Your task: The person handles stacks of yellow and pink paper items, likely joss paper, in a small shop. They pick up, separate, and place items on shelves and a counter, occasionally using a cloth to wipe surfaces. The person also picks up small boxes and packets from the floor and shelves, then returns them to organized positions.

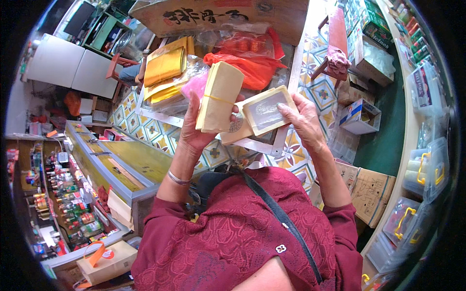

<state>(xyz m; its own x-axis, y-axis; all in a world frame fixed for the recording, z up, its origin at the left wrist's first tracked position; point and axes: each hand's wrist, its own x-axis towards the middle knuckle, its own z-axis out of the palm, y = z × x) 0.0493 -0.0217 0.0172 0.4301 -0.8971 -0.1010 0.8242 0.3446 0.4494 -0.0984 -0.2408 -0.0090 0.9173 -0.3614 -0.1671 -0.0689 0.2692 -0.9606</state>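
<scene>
My left hand [194, 136] grips a thick bundle of cream-coloured paper [220, 98] with a yellow band around its middle. In my right hand [307, 118] is a small stack of cream sheets; its top sheet [267, 111] bears a silver foil rectangle, and my thumb presses on the foil. Another cream sheet [233, 137] with a round silvery patch lies partly behind both. Past my hands, a low table [255, 146] with a pale rim carries packs of yellow paper [164, 67], a pink bundle [194, 85] in clear plastic and a red plastic bag [247, 72].
A cardboard box [225, 18] bearing writing stands at the table's far side. To the right are a red bench [336, 29] with a pink cloth [336, 60] and shelving with clear plastic boxes [418, 174]. On the left stands a metal-edged counter [134, 160].
</scene>
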